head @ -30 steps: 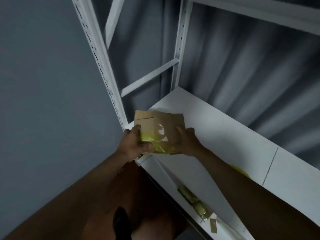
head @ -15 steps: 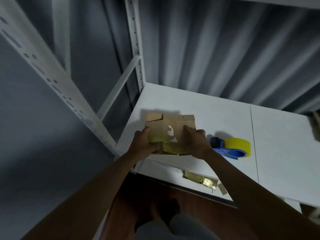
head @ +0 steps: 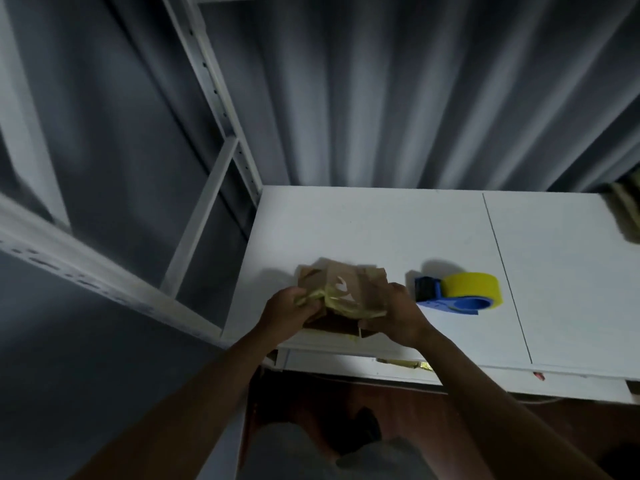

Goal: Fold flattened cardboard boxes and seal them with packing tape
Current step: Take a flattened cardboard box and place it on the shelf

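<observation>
You held the box (head: 341,296) in both hands at the worktop's (head: 398,233) near left corner: left hand (head: 287,313) and right hand (head: 393,317) each had a closed grip on its taped sides. The tape dispenser (head: 457,294) lay just right of it.

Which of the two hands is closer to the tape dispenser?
The right hand. It grips the cardboard box on the side facing the blue tape dispenser; the left hand grips the opposite side, farther away.
</observation>
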